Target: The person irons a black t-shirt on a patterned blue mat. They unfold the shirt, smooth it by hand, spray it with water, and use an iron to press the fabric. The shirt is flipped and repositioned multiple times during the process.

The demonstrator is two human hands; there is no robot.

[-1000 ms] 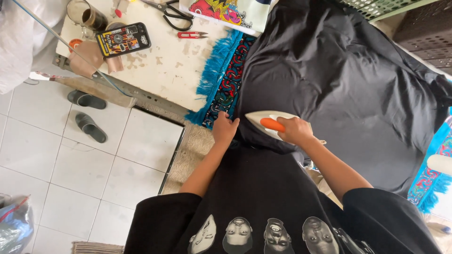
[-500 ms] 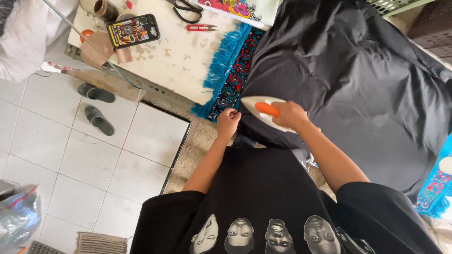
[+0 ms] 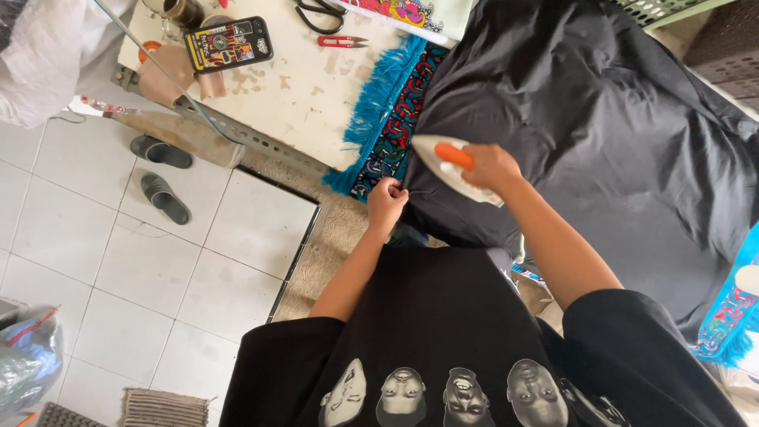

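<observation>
Mid-frame, right hand (image 3: 492, 168) grips iron (image 3: 443, 162) on black cloth (image 3: 585, 119); left hand (image 3: 386, 202) pinches the cloth's edge taut, needing steady tension.

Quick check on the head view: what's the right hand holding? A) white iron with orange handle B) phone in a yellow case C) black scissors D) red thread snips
A: the right hand grips the orange handle of the white iron, which rests on the black fabric; the left hand pinches the fabric's edge nearby.
</observation>
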